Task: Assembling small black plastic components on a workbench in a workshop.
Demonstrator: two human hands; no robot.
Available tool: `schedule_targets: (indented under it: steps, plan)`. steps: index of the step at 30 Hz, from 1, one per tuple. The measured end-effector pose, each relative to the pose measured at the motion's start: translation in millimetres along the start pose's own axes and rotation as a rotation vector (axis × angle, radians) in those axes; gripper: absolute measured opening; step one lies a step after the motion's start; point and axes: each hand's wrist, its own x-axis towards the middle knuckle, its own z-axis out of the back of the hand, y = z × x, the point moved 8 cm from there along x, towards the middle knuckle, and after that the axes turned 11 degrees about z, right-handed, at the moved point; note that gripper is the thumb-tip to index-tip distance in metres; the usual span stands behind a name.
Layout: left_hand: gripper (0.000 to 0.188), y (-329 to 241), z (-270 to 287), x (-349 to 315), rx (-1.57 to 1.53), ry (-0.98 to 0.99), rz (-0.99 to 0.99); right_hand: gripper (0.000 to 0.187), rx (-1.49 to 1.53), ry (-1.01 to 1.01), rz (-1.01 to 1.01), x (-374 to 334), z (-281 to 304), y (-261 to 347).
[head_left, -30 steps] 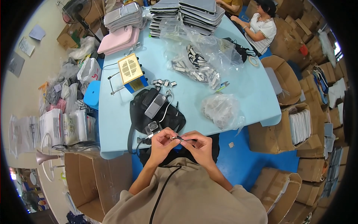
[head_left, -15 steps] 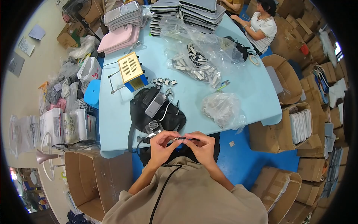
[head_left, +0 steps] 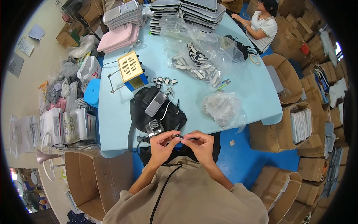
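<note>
Delicately, a small dark piece (head_left: 179,136) is held between the left fingers (head_left: 168,134) and right fingers (head_left: 195,134), both pinched nearly closed, with a black bag (head_left: 173,120) and the worktop (head_left: 257,97) just beyond them; fine two-handed handling appears under way, a steady grip seemingly called for next.

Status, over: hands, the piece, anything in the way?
Left hand, right hand: both at small dark piece, pinching. Piece partly hidden, details unclear. Black bag on table beyond left hand, not blocking.
</note>
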Motion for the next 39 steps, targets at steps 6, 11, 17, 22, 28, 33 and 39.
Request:
schedule_targets:
  steps: [6, 11, 17, 22, 28, 33, 39]
  plan:
    - [0.023, -14, -1, 0, 0.082, -0.005, -0.083, 0.017, 0.068, -0.012, -0.034, 0, 4, -5]
    - [0.024, -19, 0, 2, 0.109, -0.009, -0.091, 0.018, 0.1, -0.021, -0.078, 3, 0, -7]
    - [0.026, -7, 40, 5, 0.104, -0.134, 0.036, 0.017, -0.07, 0.002, -0.125, 1, 4, -21]
    - [0.025, -43, 183, 43, 0.229, -0.476, -0.051, 0.017, -0.173, -0.047, -0.179, -6, 37, -46]
    - [0.031, -73, 385, 118, 0.203, -0.716, -0.027, 0.015, -0.246, 0.061, -0.212, -4, 35, -69]
    - [0.026, -64, 419, 187, 0.208, -0.657, 0.111, 0.011, -0.236, 0.045, -0.238, 3, 26, -77]
    - [0.023, -53, 424, 215, 0.182, -0.631, 0.257, 0.009, -0.2, 0.066, -0.263, 12, 7, -77]
